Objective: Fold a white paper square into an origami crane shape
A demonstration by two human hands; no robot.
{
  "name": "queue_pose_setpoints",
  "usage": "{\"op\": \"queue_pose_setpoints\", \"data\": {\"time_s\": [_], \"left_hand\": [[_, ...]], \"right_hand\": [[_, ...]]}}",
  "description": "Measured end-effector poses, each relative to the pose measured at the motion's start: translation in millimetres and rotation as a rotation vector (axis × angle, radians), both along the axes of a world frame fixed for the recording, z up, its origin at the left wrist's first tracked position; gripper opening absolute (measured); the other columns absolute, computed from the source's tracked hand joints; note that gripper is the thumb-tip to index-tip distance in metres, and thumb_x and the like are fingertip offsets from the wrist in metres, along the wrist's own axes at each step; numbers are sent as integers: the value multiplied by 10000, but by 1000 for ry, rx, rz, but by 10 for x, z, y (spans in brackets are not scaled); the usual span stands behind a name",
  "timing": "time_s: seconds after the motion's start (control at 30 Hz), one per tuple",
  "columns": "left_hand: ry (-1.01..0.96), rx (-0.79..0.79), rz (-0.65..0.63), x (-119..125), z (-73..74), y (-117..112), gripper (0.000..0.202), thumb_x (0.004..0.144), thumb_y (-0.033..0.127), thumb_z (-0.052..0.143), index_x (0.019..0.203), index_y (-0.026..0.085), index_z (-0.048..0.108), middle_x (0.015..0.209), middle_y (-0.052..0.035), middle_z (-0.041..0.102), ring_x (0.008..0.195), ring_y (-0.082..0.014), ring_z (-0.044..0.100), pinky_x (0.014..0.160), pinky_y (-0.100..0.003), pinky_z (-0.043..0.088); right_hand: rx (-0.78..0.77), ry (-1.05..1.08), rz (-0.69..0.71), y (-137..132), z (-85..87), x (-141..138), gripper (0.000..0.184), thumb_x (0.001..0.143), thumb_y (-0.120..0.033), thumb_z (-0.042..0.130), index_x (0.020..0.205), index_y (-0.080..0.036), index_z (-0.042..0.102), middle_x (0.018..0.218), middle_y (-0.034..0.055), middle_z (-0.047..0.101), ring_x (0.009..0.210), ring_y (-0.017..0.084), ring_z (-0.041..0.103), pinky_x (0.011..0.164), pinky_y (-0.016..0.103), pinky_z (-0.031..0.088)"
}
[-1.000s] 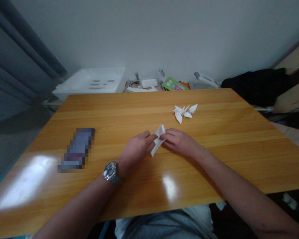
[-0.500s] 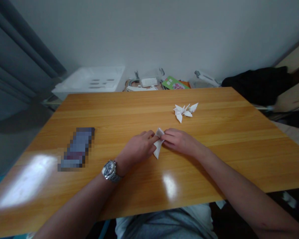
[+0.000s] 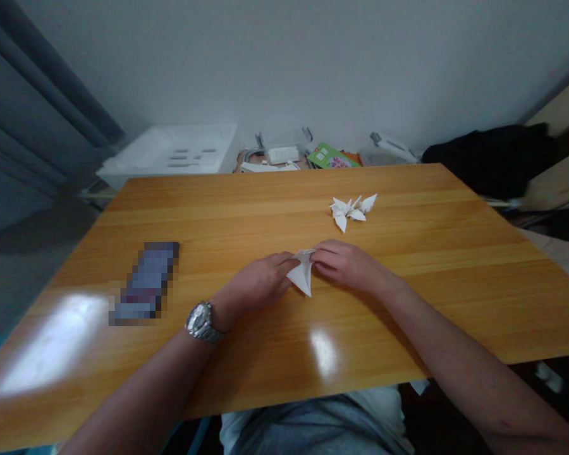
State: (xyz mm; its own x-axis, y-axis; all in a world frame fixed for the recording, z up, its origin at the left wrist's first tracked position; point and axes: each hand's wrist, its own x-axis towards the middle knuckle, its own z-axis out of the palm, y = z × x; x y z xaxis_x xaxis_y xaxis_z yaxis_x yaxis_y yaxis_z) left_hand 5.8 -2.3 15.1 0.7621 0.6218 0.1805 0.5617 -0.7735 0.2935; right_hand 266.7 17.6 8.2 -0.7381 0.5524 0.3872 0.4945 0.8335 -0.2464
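A small folded piece of white paper [image 3: 304, 273] is held between my hands over the middle of the wooden table [image 3: 246, 215]. My left hand [image 3: 262, 278], with a metal watch [image 3: 201, 321] on its wrist, pinches the paper's left edge. On the other side, the fingers of my right hand [image 3: 344, 264] are closed on its upper right edge. One pointed end of the paper hangs toward me. Some fingertips are hidden behind the paper. Just beyond my right hand lie folded white paper figures [image 3: 352, 212], close together, with pointed wings.
A phone, blurred out [image 3: 146, 281], lies on the table to the left. Behind the far edge are a white plastic tray [image 3: 171, 148], a green booklet [image 3: 332, 157] and assorted items. Black cloth [image 3: 488, 158] is heaped at the back right.
The paper has spread wider between my hands, its upper part now opened out sideways. My left hand has shifted slightly left, and my right hand has moved up a little.
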Motion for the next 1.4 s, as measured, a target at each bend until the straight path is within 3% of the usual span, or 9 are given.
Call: {"op": "queue_pose_setpoints", "data": {"time_s": [0.33, 0.47, 0.6, 0.77, 0.93, 1.27, 1.4], "left_hand": [[-27, -51, 25, 18, -50, 65, 180, 1022, 284, 566, 1172, 191, 604, 1082, -85, 662, 972, -207, 656, 879, -330, 559], [-67, -61, 51, 32, -64, 79, 177, 1011, 307, 598, 1157, 210, 620, 1083, -70, 662, 959, -196, 658, 852, -297, 542], [-119, -92, 66, 45, -67, 75, 182, 993, 286, 622, 1168, 234, 631, 1112, -66, 660, 977, -196, 657, 850, -288, 527], [-167, -146, 131, 57, -106, 73, 81, 970, 249, 650, 1039, 214, 627, 944, -30, 667, 836, -173, 637, 766, -267, 490], [-228, -202, 180, 62, -172, 84, 96, 933, 210, 686, 995, 207, 613, 925, -21, 676, 807, -166, 633, 739, -255, 470], [-255, -214, 238, 59, -192, 85, 109, 969, 290, 646, 1046, 212, 646, 971, -35, 739, 853, -186, 704, 760, -255, 497], [-367, -321, 343, 86, -175, 62, 378, 931, 355, 698, 1271, 232, 588, 984, -27, 768, 843, -193, 744, 714, -239, 532]], "right_hand": [[-18, -21, -1, -25, -54, -62, 145, 1030, -239, 550, 1016, -186, 684, 926, 84, 659, 839, 206, 614, 755, 324, 517], [-31, -20, -8, -24, -66, -78, 123, 1011, -247, 593, 1022, -181, 697, 965, 98, 658, 883, 220, 615, 778, 329, 502], [-82, 57, -16, -21, -84, -102, 137, 1012, -285, 604, 995, -190, 702, 924, 79, 650, 863, 210, 616, 757, 306, 487], [-168, 166, -20, -39, -103, -138, 115, 1002, -282, 626, 994, -195, 701, 932, 70, 664, 861, 196, 638, 758, 288, 486], [-246, 227, -31, -55, -101, -145, 65, 975, -240, 662, 962, -186, 696, 928, 69, 675, 845, 191, 645, 740, 279, 482], [-319, 233, -90, -71, -70, -162, 109, 977, -270, 660, 946, -178, 711, 895, 63, 695, 830, 187, 649, 741, 278, 465], [-386, 283, -133, -88, -41, -198, 150, 974, -319, 659, 951, -182, 713, 912, 63, 727, 835, 195, 659, 757, 294, 468]]}}
